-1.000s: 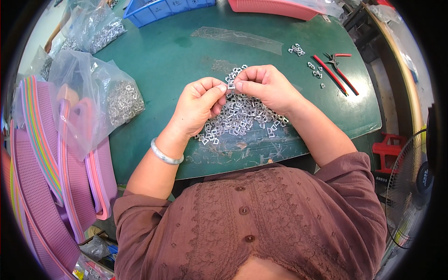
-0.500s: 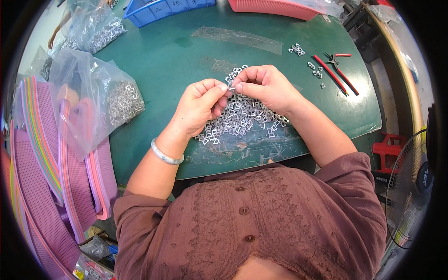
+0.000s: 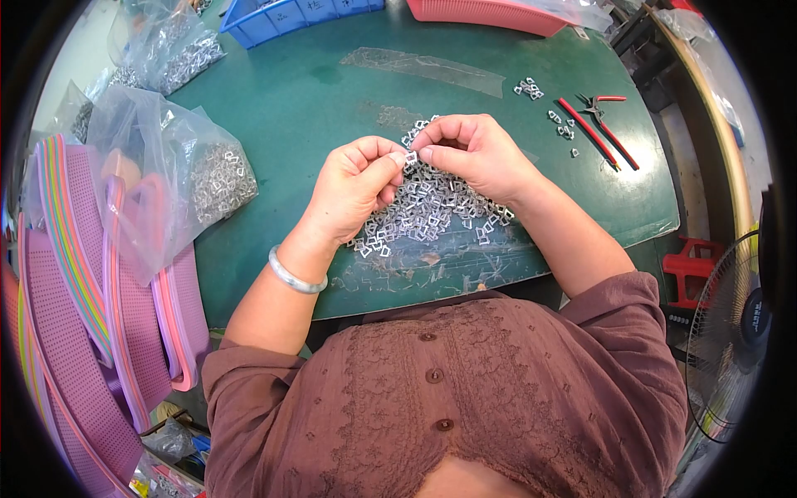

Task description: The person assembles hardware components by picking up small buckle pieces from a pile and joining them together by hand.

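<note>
A small silvery metal frame, like a tiny square buckle (image 3: 410, 158), is pinched between the thumb and forefinger of my left hand (image 3: 359, 183). My right hand (image 3: 473, 158) is curled in a pinch right beside it, thumb tip at the piece's edge. Whether those right fingers grip anything is too small to make out. Beneath both hands spreads a loose pile of the same metal frames (image 3: 432, 206) on the green tabletop (image 3: 290, 108). Part of the pile is hidden by my fingers.
Red-handled pliers (image 3: 599, 129) and several loose frames (image 3: 527, 88) lie at the right. A plastic bag of frames (image 3: 222, 178) and purple perforated baskets (image 3: 70, 290) are at the left. Blue (image 3: 303, 18) and pink (image 3: 490, 15) bins stand at the far edge. A fan (image 3: 722, 332) is at the right.
The small metal frame has turned in my fingertips, so its square opening now shows. My right fingertips have shifted slightly; both arms stay in place.
</note>
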{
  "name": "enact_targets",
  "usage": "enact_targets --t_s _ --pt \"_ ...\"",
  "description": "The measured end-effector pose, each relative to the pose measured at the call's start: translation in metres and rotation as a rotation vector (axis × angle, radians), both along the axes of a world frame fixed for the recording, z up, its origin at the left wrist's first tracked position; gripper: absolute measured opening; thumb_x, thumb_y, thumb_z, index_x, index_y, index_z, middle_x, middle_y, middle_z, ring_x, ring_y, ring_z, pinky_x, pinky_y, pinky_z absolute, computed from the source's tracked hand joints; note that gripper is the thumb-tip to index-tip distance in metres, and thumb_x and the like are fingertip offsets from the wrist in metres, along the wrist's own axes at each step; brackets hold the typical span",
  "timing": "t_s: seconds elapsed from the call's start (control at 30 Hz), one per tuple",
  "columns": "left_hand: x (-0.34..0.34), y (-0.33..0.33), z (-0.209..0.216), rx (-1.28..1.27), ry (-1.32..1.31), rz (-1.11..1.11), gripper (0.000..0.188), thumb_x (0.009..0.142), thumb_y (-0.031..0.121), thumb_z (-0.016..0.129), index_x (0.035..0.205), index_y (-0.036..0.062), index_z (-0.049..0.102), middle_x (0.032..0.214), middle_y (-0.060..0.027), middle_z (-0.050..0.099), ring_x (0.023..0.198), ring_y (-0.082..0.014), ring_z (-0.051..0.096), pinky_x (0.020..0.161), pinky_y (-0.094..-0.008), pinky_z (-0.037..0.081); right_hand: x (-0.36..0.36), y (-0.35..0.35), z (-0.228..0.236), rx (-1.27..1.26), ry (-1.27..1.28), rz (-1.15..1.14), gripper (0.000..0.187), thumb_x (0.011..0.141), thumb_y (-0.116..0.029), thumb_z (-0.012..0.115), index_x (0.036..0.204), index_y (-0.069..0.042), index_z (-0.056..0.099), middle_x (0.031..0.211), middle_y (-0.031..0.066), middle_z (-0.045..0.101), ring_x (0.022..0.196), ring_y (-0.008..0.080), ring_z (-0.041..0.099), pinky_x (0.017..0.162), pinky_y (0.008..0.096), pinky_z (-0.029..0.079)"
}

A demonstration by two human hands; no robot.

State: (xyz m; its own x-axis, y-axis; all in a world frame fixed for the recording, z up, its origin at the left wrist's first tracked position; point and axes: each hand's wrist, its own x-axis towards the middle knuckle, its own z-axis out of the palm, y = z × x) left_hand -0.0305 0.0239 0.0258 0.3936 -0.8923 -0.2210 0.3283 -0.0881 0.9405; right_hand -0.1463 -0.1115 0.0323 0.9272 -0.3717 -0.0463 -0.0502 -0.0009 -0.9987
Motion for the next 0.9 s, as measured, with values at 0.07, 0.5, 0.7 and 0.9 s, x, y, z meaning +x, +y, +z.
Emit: enact_targets --t_s 0.07,0.5,0.7,0.9 --pt "-0.0002 0.0 0.0002 -0.003 -0.018 0.006 0.009 0.082 0.013 0.053 0.082 0.0048 0.056 0.063 0.0023 0.052 0.047 -0.0014 0.043 0.04 -0.0123 0.03 0.0002 -0.0008 -0.0011 0.001 0.0 0.005 0.014 0.075 -0.007 0.057 0.083 0.004 0.06 0.074 0.0042 0.059 0.068 0.0076 0.052 0.064 0.0211 0.044" --pt "-0.0009 0.0007 -0.0009 -0.049 -0.201 -0.004 0.01 0.082 0.014 0.054 0.084 0.0055 0.057 0.064 0.0029 0.052 0.05 -0.0016 0.044 0.043 -0.0131 0.033 -0.0003 -0.0021 -0.003 -0.033 -0.015 0.027 0.015 0.075 -0.009 0.058 0.081 0.004 0.06 0.072 0.0038 0.059 0.066 0.0069 0.051 0.062 0.0209 0.043" --pt "0.0001 0.0009 -0.0021 -0.049 -0.113 0.005 0.01 0.083 0.013 0.051 0.085 0.0051 0.057 0.064 0.0022 0.053 0.049 -0.0022 0.044 0.041 -0.0132 0.032 -0.0018 -0.0014 0.0017 -0.022 0.026 0.035 0.009 0.078 -0.007 0.056 0.082 0.001 0.059 0.078 -0.0004 0.055 0.072 0.0043 0.049 0.065 0.0183 0.04" --pt "0.0018 0.0005 -0.002 -0.083 0.032 -0.024 0.013 0.085 0.015 0.049 0.086 0.004 0.056 0.066 0.0003 0.052 0.049 -0.004 0.044 0.04 -0.0143 0.032 0.0002 -0.0015 -0.0076 -0.139 -0.173 -0.003 0.011 0.077 -0.007 0.057 0.081 0.003 0.059 0.077 0.0024 0.056 0.069 0.0066 0.05 0.062 0.0209 0.043"
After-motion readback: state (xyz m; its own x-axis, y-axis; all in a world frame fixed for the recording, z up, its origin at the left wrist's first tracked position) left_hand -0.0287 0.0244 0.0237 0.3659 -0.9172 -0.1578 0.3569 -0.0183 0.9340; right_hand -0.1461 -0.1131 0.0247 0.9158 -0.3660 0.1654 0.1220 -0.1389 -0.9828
